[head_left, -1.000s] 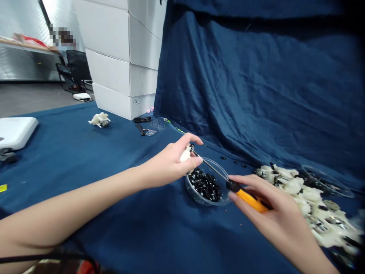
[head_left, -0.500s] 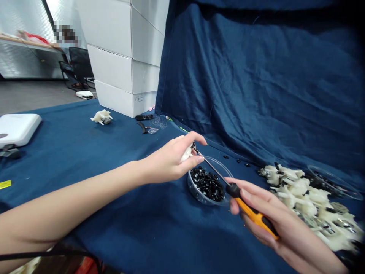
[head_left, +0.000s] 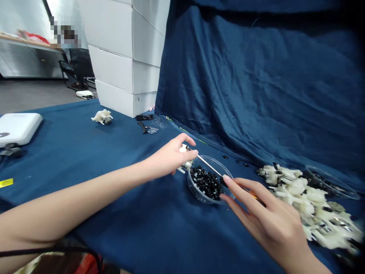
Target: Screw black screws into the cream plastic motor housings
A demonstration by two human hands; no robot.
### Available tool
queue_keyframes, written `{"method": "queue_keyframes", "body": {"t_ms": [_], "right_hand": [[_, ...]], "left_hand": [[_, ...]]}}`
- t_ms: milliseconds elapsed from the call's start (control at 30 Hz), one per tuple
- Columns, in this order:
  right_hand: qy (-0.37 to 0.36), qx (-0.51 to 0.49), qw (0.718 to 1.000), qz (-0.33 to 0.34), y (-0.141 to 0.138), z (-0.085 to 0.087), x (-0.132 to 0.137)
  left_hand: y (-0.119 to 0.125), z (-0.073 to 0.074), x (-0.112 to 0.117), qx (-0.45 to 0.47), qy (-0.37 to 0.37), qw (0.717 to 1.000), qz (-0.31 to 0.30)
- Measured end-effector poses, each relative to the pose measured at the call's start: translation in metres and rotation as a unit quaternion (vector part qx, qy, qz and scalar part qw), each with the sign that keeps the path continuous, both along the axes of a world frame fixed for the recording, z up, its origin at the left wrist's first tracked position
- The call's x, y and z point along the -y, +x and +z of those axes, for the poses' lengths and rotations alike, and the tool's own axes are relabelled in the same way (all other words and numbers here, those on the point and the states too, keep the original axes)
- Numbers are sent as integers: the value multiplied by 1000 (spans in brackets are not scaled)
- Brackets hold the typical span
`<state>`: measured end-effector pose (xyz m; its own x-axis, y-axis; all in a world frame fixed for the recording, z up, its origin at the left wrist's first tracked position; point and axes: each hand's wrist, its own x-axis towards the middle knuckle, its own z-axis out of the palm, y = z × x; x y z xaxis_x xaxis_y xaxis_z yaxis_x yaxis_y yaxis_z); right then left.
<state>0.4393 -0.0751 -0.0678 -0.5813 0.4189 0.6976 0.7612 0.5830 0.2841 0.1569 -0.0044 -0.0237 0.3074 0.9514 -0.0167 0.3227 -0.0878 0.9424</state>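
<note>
Over blue worktop (head_left: 74, 148), near rear edge: pinching white part (head_left: 187, 165) in left hand (head_left: 171, 155); now wrapping right hand (head_left: 269, 215) further over screwdriver (head_left: 210, 165), apparently regripping.

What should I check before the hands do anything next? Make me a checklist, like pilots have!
1. Left hand holding the white part: ok.
2. Right hand holding the screwdriver: ok.
3. Screwdriver tip properly seated: cannot tell, too small to see.
4. Bowl upright, with black pieces inside: ok.
5. No loose black bits on the cloth: not ok, some lie behind the bowl.
</note>
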Motion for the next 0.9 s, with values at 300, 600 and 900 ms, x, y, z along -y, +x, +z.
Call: {"method": "queue_keyframes", "body": {"t_ms": [300,600,900], "right_hand": [[-511,-452,731,23,2,12,0],[-533,-510,675,-23,-7,25,6],[-23,-14,1000,-8,5,0,-4]], "left_hand": [[-11,-10,-7,-63,313,944,-86],[-9,-5,-8,33,186,979,-79],[-3,2,-1,6,-20,1000,-3]]}}
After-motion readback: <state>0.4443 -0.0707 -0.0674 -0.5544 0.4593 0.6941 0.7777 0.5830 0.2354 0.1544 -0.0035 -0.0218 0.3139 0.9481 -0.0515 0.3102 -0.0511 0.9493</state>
